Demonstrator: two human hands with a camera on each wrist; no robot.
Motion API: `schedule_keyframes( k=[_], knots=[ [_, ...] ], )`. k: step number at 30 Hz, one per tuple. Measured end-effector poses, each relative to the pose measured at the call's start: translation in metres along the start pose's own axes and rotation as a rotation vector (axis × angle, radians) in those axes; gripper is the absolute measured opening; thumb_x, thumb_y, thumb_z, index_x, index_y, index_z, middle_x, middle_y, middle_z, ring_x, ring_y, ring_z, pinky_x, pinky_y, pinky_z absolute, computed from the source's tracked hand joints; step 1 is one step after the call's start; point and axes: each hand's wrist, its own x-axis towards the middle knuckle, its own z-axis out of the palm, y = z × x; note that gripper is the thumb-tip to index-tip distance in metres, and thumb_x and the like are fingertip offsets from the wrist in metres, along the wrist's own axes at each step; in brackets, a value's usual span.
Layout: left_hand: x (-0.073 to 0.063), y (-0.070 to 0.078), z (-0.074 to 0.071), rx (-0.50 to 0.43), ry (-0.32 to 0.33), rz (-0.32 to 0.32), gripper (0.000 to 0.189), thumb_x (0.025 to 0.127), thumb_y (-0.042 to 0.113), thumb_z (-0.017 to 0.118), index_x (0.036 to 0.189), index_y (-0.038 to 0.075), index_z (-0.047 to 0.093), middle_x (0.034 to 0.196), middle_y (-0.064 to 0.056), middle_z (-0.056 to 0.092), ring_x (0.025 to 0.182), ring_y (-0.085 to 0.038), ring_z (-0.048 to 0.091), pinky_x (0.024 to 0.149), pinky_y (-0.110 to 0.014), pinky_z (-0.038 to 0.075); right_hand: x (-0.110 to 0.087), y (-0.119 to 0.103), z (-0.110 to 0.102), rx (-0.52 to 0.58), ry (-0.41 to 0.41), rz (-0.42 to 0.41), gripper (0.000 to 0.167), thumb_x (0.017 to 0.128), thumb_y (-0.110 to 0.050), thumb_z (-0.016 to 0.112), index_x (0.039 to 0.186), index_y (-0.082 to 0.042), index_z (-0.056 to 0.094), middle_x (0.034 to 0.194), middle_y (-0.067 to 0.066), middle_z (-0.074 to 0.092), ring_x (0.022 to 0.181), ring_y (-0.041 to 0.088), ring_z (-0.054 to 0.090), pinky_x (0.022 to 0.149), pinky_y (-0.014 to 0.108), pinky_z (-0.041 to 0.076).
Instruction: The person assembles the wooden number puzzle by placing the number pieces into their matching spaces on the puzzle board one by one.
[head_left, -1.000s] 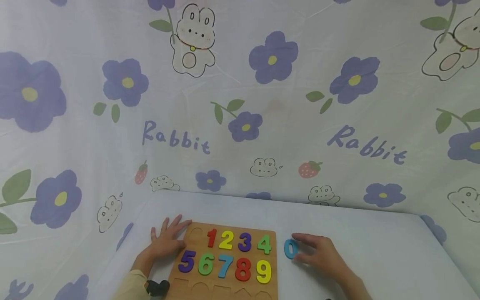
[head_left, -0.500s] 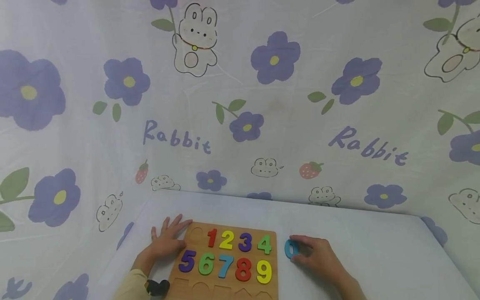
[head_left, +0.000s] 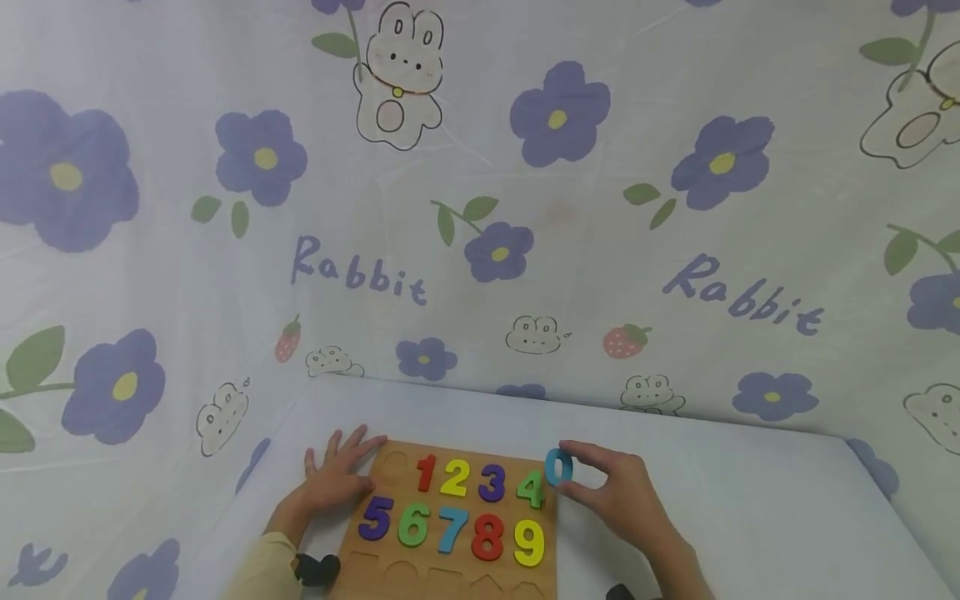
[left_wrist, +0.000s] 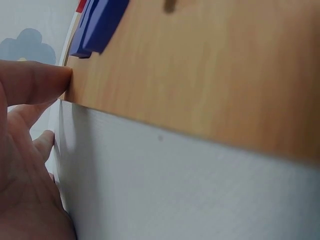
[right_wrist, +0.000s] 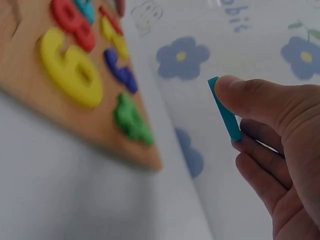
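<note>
My right hand (head_left: 618, 492) pinches a blue number 0 (head_left: 558, 468) between thumb and fingers, held up by the top right corner of a wooden number board (head_left: 390, 537). The right wrist view shows the blue 0 (right_wrist: 227, 111) edge-on, apart from the board. Fingers spread, my left hand (head_left: 337, 479) touches the board's left edge; its thumb (left_wrist: 42, 82) presses that edge in the left wrist view. Colored numbers 1 to 9 sit in the board, among them a green 4 (head_left: 529, 489) and a purple 5 (head_left: 376, 518). An oval recess (head_left: 393, 468) shows at top left.
The board lies on a white table (head_left: 750, 517). More shaped recesses (head_left: 445, 580) run along its near edge. Behind the table hangs a white curtain (head_left: 480, 183) printed with flowers and rabbits.
The right hand has lifted the blue 0 from the table right of the board and carried it left and away, to the board's corner. The left hand has stayed at the board's edge.
</note>
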Motion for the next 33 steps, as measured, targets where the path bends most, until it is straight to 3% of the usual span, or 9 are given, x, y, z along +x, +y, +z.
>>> schedule_keyframes(
  k=[11,20,27,33],
  knots=[
    [-0.007,0.005,-0.006,-0.018,-0.001,0.026,0.076,0.091,0.019,0.068,0.165,0.024,0.051,0.182,-0.023,0.019,0.165,-0.061,-0.009,0.118,-0.084,-0.024,0.031,-0.071,0.022,0.086,0.003,-0.17,0.054,0.089,-0.027,0.092,0.141,-0.022,0.076,0.138,-0.005,0.078,0.134,0.025,0.072,0.113,0.051,0.058],
    [0.001,-0.001,-0.003,0.003,-0.004,0.0,0.079,0.089,0.018,0.068,0.166,0.022,0.049,0.182,-0.022,0.019,0.166,-0.059,-0.009,0.119,-0.084,-0.023,0.059,-0.117,0.053,0.129,-0.046,-0.317,0.051,0.089,-0.027,0.092,0.137,-0.017,0.078,0.138,0.0,0.078,0.128,0.025,0.076,0.111,0.048,0.06],
    [0.004,-0.005,-0.001,0.001,-0.002,0.004,0.077,0.09,0.018,0.069,0.165,0.023,0.049,0.182,-0.022,0.02,0.165,-0.06,-0.008,0.118,-0.085,-0.024,0.076,-0.138,0.079,0.085,-0.122,-0.326,0.049,0.095,-0.028,0.088,0.14,-0.015,0.076,0.141,0.002,0.077,0.132,0.026,0.073,0.113,0.047,0.059],
    [0.0,0.0,-0.004,-0.012,-0.013,0.007,0.078,0.09,0.02,0.068,0.166,0.023,0.049,0.182,-0.022,0.019,0.165,-0.06,-0.008,0.118,-0.085,-0.023,0.085,-0.141,0.11,0.09,-0.192,-0.258,0.048,0.097,-0.031,0.085,0.141,-0.016,0.075,0.143,0.0,0.076,0.134,0.025,0.071,0.111,0.046,0.06]
  ],
)
